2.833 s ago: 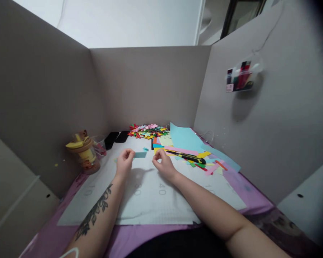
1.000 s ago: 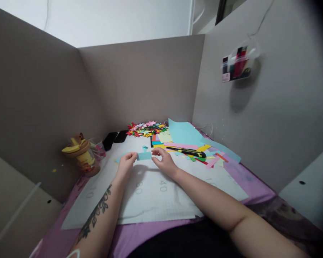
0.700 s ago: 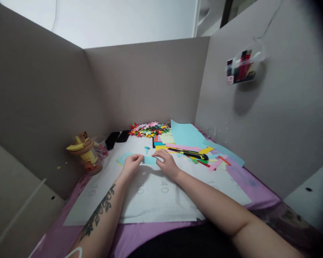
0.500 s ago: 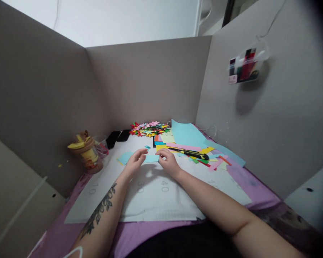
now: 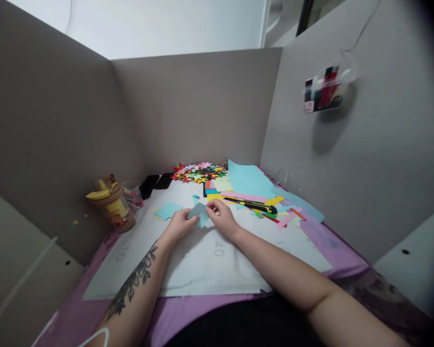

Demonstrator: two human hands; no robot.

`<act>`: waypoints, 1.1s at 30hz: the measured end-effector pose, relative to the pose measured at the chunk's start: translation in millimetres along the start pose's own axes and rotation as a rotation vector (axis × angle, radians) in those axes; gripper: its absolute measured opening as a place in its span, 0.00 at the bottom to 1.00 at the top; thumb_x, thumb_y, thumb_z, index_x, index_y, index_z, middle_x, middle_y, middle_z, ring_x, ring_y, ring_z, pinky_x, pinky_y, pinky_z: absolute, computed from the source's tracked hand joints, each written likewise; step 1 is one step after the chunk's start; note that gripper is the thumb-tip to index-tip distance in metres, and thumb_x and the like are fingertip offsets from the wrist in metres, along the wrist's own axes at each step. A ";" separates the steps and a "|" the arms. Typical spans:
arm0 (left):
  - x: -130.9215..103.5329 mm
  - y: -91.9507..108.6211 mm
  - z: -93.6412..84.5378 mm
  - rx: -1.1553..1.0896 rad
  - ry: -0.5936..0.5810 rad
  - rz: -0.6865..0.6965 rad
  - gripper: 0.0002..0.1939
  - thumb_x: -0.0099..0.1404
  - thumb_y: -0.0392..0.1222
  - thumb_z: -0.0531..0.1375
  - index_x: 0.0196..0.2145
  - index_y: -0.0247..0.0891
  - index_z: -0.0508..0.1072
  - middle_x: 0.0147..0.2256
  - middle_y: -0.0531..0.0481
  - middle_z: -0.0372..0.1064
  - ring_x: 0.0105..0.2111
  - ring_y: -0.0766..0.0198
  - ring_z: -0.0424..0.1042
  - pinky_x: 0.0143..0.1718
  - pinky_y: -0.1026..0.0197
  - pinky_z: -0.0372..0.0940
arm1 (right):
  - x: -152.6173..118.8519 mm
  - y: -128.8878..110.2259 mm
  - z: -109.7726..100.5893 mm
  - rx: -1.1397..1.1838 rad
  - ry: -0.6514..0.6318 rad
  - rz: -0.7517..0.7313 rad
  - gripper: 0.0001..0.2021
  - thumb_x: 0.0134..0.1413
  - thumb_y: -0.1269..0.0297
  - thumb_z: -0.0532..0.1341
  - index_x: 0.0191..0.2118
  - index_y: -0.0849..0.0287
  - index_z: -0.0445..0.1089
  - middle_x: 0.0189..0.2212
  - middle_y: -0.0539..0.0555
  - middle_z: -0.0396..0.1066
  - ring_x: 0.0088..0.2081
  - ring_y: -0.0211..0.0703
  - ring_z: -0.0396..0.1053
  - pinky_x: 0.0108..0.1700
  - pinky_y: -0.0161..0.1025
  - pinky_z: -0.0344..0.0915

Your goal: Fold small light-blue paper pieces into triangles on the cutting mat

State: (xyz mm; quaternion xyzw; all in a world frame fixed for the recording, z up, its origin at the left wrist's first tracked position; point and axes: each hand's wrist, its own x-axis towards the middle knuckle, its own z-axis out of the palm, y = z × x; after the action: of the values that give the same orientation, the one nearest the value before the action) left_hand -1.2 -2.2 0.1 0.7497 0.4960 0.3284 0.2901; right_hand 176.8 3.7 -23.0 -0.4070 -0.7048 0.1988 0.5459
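Pile of multicolored paper stars (image 5: 198,172) at back of surface, near grey divider wall (image 5: 195,106). Yellow-black utility knife (image 5: 249,205) lies on colored paper scraps (image 5: 275,214). Large light blue sheet (image 5: 248,179) behind it. Yellow-lidded jar (image 5: 111,202) at left. Grey cutting mat (image 5: 210,270) over purple cloth (image 5: 332,246). Clear wall pouch (image 5: 323,91) hangs right.

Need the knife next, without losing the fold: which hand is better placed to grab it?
Probably the right hand: the utility knife lies just beyond it, while the left hand sits farther away, pinching the blue paper.
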 end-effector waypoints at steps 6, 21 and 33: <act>3.6 -5.0 -4.2 -0.203 0.073 -0.108 0.15 0.53 0.48 0.57 0.31 0.32 0.72 0.23 0.51 0.69 0.24 0.64 0.67 0.25 0.65 0.57 | -2.4 -0.6 -4.5 -0.226 -0.038 -0.312 0.20 0.42 0.81 0.53 0.40 0.54 0.68 0.49 0.56 0.60 0.52 0.50 0.56 0.54 0.50 0.54; 4.7 -2.4 1.8 -0.388 0.040 -0.116 0.19 0.53 0.49 0.61 0.38 0.33 0.69 0.32 0.45 0.73 0.32 0.58 0.74 0.28 0.64 0.63 | -0.6 -0.6 -1.2 -0.020 -0.025 -0.082 0.03 0.49 0.66 0.62 0.27 0.57 0.71 0.50 0.56 0.59 0.54 0.48 0.56 0.56 0.47 0.51; 1.9 1.6 3.0 -0.394 -0.029 -0.107 0.18 0.55 0.47 0.60 0.41 0.33 0.67 0.31 0.46 0.72 0.32 0.59 0.74 0.27 0.66 0.63 | 1.5 5.2 3.6 0.094 -0.021 0.140 0.05 0.46 0.65 0.61 0.24 0.59 0.68 0.31 0.52 0.66 0.37 0.42 0.65 0.43 0.41 0.61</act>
State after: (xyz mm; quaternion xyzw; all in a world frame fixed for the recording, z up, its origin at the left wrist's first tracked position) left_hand 2.7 -1.3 -0.2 0.6556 0.4569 0.3926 0.4552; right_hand 175.2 8.6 -27.1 -0.4272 -0.6701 0.2738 0.5418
